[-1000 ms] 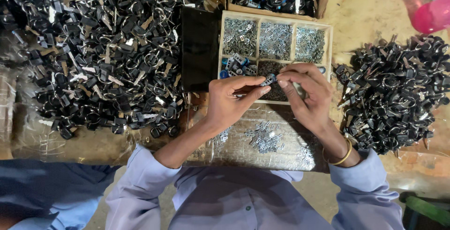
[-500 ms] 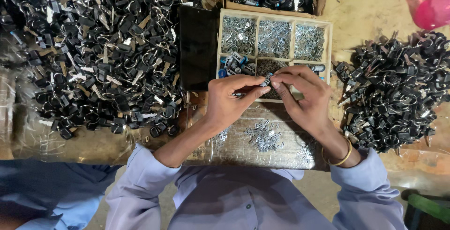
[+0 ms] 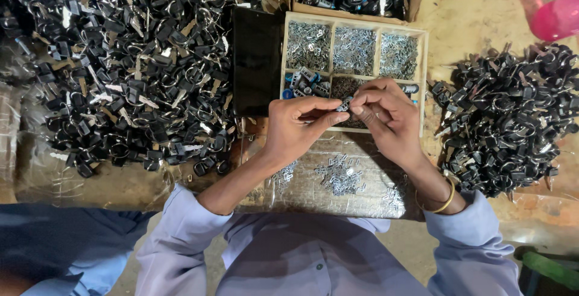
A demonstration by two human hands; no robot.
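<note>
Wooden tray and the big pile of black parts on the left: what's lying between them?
In the head view, a flat black rectangular slab lies between the wooden tray and the left pile, against the tray's left wall.

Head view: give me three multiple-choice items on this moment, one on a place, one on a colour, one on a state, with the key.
1. Where is the bigger pile of black parts?
A. on the person's left
B. on the person's right
C. inside the tray

2. What colour is the bangle on the right wrist?
A. red
B. gold
C. blue

3. What are the hands doing?
A. resting flat
B. pinching one small part together
C. lifting the tray

Key:
1 A, it fills the left side.
2 B, it shines yellow.
3 B, left hand and right hand meet on the small part above the tray.
</note>
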